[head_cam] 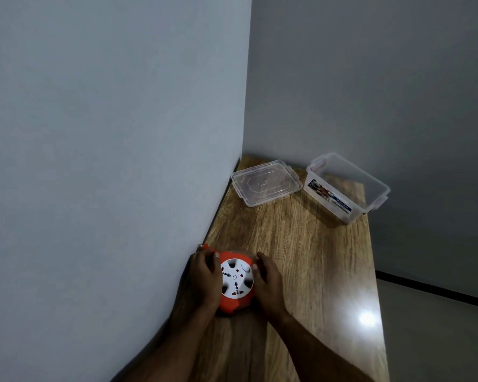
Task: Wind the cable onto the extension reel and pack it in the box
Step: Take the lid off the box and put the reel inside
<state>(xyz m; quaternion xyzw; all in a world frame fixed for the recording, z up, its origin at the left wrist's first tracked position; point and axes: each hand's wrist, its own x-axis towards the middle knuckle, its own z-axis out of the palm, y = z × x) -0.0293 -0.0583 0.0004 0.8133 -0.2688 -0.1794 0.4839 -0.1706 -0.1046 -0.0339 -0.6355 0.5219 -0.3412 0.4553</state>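
I hold the extension reel (235,282) flat at the table's (301,244) near edge, left hand (203,277) and right hand (268,282) gripping its sides. The open box (345,186) lies at 1 o'clock, nearer my right hand.

A wall (116,161) runs tight along the table's (315,271) left edge, leaving no room on that side. At the far end a lid (265,183) and an open box (345,186) stand side by side, slightly apart. Bare wood stretches between them and the near reel (236,282), and along the right edge.
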